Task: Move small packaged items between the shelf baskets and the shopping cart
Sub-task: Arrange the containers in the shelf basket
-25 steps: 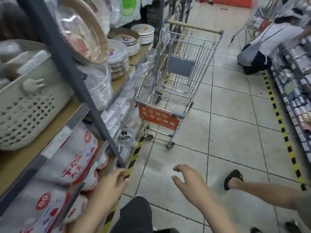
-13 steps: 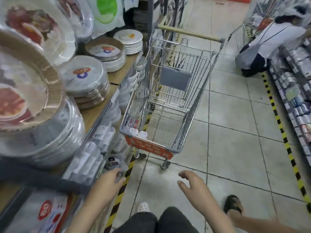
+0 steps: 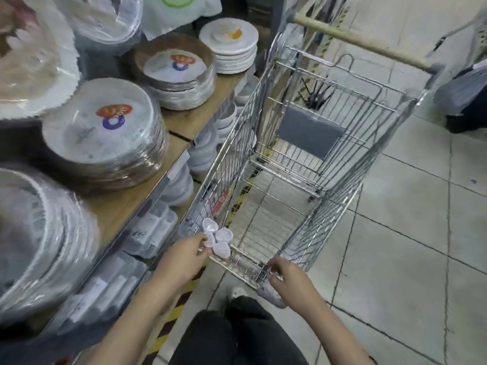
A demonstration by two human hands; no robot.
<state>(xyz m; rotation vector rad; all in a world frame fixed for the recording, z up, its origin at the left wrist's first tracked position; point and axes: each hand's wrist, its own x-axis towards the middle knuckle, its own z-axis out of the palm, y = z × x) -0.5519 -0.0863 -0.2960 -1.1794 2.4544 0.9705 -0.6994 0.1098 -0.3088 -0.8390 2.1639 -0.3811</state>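
A wire shopping cart [image 3: 340, 159] stands in the aisle right in front of me, beside the shelf. In its near left corner lies a cluster of small white heart-shaped packaged cups [image 3: 222, 235]. My left hand [image 3: 184, 255] reaches over the cart's near rim, and its fingertips pinch the cup closest to it. At the cart's near right corner my right hand [image 3: 287, 277] curls its fingers round the front rim [image 3: 237, 270]. The rest of the cart's floor holds nothing I can make out.
Wrapped stacks of paper plates [image 3: 105, 133] fill the wooden shelf [image 3: 192, 119] on my left, with boxed goods [image 3: 152, 227] on the shelf below. Yellow-black tape [image 3: 171, 309] runs along the floor. A crouching person [image 3: 463, 90] is at the far right.
I have moved up to the cart. Both hands rose from mid-air to it: the left reached the cups in the corner, and the right took hold of the front rim.
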